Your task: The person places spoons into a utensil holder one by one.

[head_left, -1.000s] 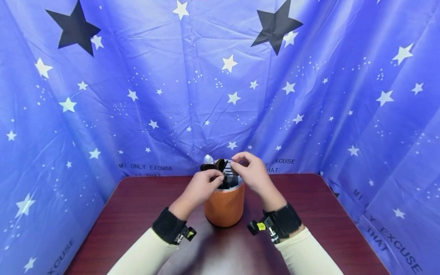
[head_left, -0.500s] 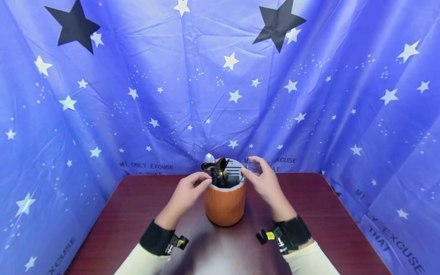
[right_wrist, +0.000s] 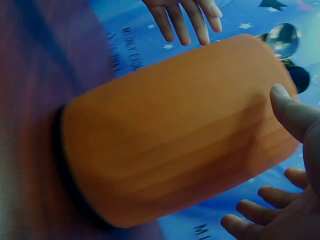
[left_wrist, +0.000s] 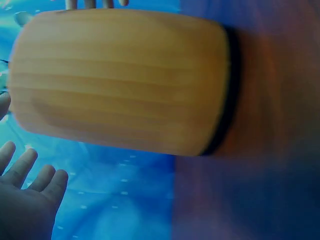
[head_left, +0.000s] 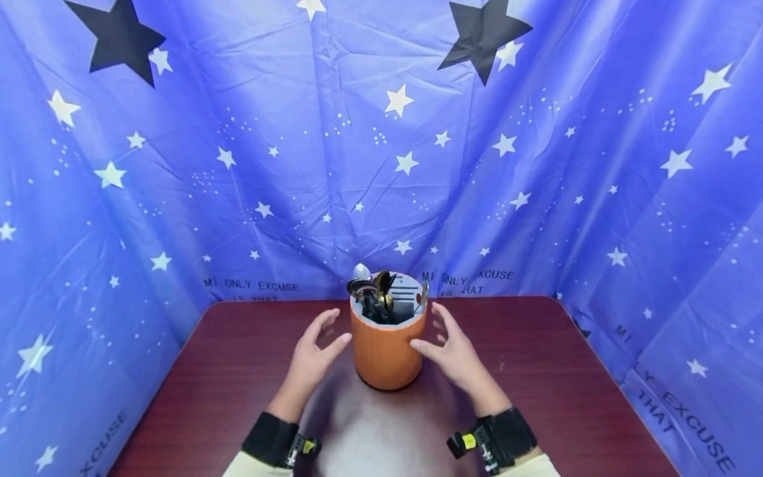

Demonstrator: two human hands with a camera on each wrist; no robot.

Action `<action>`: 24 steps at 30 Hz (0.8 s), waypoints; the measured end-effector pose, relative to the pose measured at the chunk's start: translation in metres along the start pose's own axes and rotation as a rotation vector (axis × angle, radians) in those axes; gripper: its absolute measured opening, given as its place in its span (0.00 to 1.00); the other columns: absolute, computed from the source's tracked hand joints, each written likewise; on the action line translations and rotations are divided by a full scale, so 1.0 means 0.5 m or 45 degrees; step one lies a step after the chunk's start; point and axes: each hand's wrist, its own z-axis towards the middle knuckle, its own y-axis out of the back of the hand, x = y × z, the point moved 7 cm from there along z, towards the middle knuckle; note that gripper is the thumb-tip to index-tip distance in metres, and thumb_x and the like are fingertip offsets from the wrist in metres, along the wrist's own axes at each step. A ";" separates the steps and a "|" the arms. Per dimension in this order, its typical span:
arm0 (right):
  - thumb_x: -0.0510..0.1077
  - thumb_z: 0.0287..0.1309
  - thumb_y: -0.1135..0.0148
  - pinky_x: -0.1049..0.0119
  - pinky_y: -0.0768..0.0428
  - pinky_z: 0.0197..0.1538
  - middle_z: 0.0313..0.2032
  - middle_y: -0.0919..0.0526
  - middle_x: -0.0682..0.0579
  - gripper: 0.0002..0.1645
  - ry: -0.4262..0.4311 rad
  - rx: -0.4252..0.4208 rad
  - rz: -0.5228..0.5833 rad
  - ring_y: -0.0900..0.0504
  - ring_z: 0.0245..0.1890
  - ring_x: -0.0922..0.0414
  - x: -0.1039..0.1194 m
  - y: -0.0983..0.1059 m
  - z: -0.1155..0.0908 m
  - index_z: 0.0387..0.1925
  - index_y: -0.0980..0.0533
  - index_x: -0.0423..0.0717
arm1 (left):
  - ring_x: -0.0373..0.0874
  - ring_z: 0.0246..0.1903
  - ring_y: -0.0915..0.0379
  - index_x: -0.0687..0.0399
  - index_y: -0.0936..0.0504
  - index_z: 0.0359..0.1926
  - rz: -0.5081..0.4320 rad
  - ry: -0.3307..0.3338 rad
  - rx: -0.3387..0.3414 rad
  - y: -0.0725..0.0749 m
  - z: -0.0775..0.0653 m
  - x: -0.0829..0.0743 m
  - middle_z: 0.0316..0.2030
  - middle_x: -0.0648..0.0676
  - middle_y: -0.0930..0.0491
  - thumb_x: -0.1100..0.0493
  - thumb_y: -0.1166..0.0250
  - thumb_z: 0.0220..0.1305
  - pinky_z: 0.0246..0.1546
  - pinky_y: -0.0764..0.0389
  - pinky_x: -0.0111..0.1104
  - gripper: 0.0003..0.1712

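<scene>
An orange cylindrical utensil holder [head_left: 387,354] with a dark base stands upright on the table, its ribbed side filling much of both wrist views. Out of its top rise a silver spoon [head_left: 360,272] and several dark and gold-coloured utensils [head_left: 384,286], bunched at the left. A slim utensil [head_left: 424,293] leans against the right rim. My left hand [head_left: 311,354] is to the left of the holder, fingers spread and apart from it. On the other side my right hand [head_left: 454,352] has its fingers spread beside the wall; whether the thumb touches it I cannot tell. Neither hand holds anything.
The holder stands on a dark red wooden table [head_left: 250,371], toward its far edge. A blue curtain [head_left: 334,165] with white and black stars hangs behind the table and along both sides. Each wrist wears a black band [head_left: 271,438] with a small camera.
Both hands have moved down from the holder's mouth to its two sides, their fingers spreading. A slim utensil that was by the right hand's fingers now leans alone at the right rim.
</scene>
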 end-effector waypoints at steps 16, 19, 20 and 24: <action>0.49 0.50 0.20 0.38 0.31 0.65 0.73 0.40 0.31 0.64 0.053 -0.091 -0.094 0.35 0.70 0.35 -0.103 -0.090 -0.040 0.77 0.51 0.35 | 0.64 0.72 0.43 0.62 0.48 0.78 0.123 0.083 0.283 -0.090 -0.043 0.129 0.74 0.69 0.42 0.53 0.22 0.55 0.66 0.34 0.56 0.59; 0.51 0.49 0.20 0.41 0.35 0.69 0.74 0.43 0.32 0.67 0.034 -0.111 -0.146 0.39 0.72 0.37 -0.112 -0.103 -0.045 0.78 0.52 0.37 | 0.65 0.71 0.42 0.63 0.50 0.78 0.129 0.067 0.276 -0.095 -0.047 0.140 0.74 0.70 0.42 0.53 0.21 0.54 0.66 0.34 0.56 0.61; 0.51 0.49 0.20 0.42 0.37 0.70 0.74 0.43 0.32 0.67 0.034 -0.121 -0.161 0.40 0.73 0.38 -0.114 -0.106 -0.046 0.78 0.53 0.37 | 0.65 0.71 0.43 0.64 0.50 0.78 0.118 0.065 0.276 -0.097 -0.048 0.143 0.74 0.70 0.43 0.54 0.21 0.54 0.66 0.35 0.57 0.61; 0.52 0.49 0.20 0.44 0.40 0.72 0.75 0.44 0.34 0.67 0.027 -0.161 -0.202 0.41 0.74 0.40 -0.125 -0.116 -0.052 0.78 0.53 0.38 | 0.64 0.72 0.44 0.62 0.52 0.79 0.097 0.096 0.291 -0.105 -0.053 0.160 0.75 0.70 0.45 0.53 0.21 0.55 0.67 0.35 0.56 0.62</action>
